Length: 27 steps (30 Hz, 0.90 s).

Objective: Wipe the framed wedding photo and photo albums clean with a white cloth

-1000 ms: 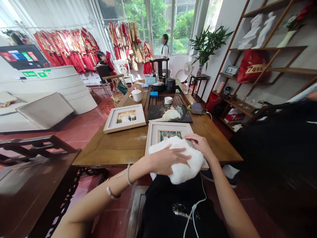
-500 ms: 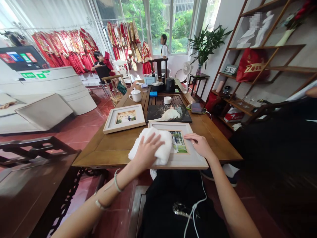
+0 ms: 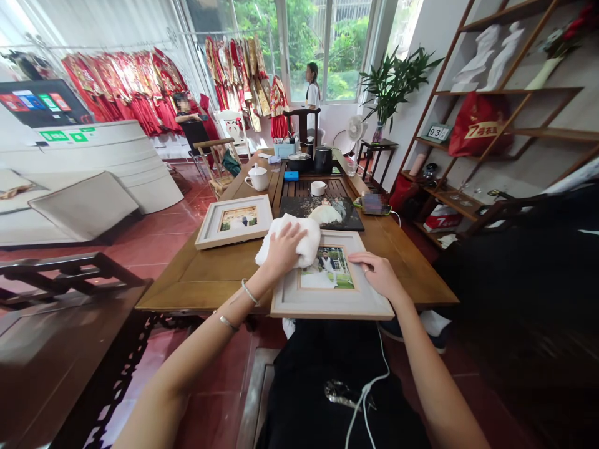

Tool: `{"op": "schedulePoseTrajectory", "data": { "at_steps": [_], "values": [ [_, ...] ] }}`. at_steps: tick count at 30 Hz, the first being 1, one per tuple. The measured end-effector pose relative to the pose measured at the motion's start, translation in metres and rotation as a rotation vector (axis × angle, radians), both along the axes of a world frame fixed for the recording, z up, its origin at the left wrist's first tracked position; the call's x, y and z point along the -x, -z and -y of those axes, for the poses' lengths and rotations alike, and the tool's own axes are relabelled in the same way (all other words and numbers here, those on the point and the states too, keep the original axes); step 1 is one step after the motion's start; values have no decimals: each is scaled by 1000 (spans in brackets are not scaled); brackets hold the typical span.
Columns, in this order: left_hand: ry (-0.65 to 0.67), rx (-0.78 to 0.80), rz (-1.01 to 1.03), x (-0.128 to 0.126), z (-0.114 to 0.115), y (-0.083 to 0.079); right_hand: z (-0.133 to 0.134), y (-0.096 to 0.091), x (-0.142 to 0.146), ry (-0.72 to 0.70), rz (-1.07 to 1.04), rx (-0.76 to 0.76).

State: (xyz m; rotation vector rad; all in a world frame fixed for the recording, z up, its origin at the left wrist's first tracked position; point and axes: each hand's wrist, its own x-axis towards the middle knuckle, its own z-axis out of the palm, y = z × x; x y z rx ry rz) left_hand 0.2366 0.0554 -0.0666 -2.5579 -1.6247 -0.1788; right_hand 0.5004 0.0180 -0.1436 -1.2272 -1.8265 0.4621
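Observation:
A folded white towel (image 3: 306,246) lies over the upper left corner of a picture frame (image 3: 337,304) and reaches past its edge. My left hand (image 3: 283,246) is on top of the towel, its fingers curved over the cloth and gripping it. Inside the pale frame's wide mat is a wedding photo (image 3: 331,269) of people outdoors. My right hand (image 3: 377,272) rests on the right side of that frame, fingers stretched out flat, with fingertips at the photo's edge. The frame lies flat at the near edge of the wooden table (image 3: 224,280).
To the left lies a second framed photo (image 3: 236,221). Behind the near frame is a dark photo panel (image 3: 349,215), with a white cup (image 3: 319,188), a lidded mug (image 3: 257,178) and a phone (image 3: 374,204) around it. A white cable (image 3: 369,386) hangs over my lap.
My left hand has pushed the towel up and away, toward the frame's far left corner, uncovering more of the photo. The right hand stays in place.

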Motion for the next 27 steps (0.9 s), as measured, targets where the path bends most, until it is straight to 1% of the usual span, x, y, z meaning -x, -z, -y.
{"op": "schedulePoseTrajectory", "data": {
  "at_steps": [3, 8, 16, 20, 22, 24, 27],
  "values": [
    [37, 90, -35, 3, 14, -6, 1, -2, 3, 27, 9, -3],
    [98, 201, -60, 12, 47, -17, 0, -4, 6, 45, 16, -5],
    [132, 307, -78, 22, 110, -21, 0, -3, 7, 68, -16, -11],
    [129, 382, -88, 28, 136, -27, 0, -2, 6, 66, -26, -13],
    [140, 397, -83, 30, 144, -29, 0, -2, 6, 63, -31, -13],
    [146, 390, -75, 31, 147, -30, 0, -3, 5, 48, -35, -13],
    [122, 351, -70, 27, 139, -28, -1, -4, 3, 9, -37, -6]
  ]
}}
